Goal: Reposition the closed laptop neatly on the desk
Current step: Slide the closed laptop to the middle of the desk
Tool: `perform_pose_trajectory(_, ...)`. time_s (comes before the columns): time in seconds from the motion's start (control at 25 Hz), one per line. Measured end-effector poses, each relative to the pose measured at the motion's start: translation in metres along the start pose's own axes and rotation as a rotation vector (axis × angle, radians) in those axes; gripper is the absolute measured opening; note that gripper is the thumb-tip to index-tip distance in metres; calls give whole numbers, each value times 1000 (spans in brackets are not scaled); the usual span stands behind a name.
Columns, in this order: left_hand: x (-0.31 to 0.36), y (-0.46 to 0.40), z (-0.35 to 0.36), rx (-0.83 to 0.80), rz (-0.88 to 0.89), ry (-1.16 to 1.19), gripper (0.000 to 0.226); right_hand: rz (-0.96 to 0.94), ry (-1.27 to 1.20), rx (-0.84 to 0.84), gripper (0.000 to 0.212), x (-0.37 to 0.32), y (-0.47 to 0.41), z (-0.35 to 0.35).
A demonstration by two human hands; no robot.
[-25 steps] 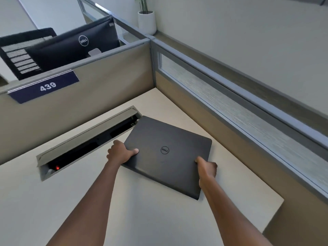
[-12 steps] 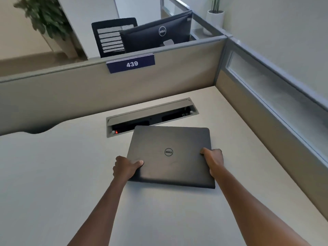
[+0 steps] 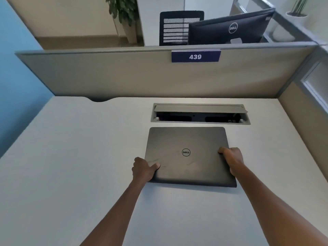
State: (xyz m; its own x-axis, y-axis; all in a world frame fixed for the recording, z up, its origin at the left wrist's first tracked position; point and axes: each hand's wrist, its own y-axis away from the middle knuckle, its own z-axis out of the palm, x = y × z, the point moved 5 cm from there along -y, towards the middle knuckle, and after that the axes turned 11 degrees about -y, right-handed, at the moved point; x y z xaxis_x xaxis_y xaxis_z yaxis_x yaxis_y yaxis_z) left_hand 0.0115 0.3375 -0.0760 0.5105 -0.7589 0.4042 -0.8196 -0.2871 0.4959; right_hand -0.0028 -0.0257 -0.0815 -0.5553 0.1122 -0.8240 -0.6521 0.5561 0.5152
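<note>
At 9 o'clock a blue wall (image 3: 16,82) borders the pale desk (image 3: 71,166). The left hand (image 3: 143,170) grips the closed laptop (image 3: 188,155) at its left edge near the front corner, thumb laid on the lid and fingers (image 3: 140,161) curled around the side. The dark laptop lies flat on the desk, lid up with a round logo in the middle, its edges running about square with the desk's back edge. Just beyond it at 12 o'clock sits the cable tray (image 3: 200,113), a recessed slot with its grey flap tilted up; the laptop's far edge is near the tray but apart from it. Behind that rises the beige partition (image 3: 124,75) carrying a blue number plate (image 3: 195,56) marked 439, with a monitor back (image 3: 229,29) and a chair (image 3: 177,27) showing over the top. The right hand (image 3: 231,159) clasps the laptop's right edge about midway, thumb on the lid, the other fingers wrapped over the side and hidden.
</note>
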Motion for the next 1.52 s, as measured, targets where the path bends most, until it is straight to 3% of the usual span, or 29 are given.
perform_pose_trajectory(0.52,7,-12,1,69,-10,-7,76,41,162,-92,43,1,-23,4)
perform_pose_trajectory(1.0,5,-11,2,98,-24,-82,77,-107,534,-21,46,-3,-15,7)
perform_pose_trajectory(1.52,6,5,4,215,7,-83,67,-238,672,-6,46,10,12,11)
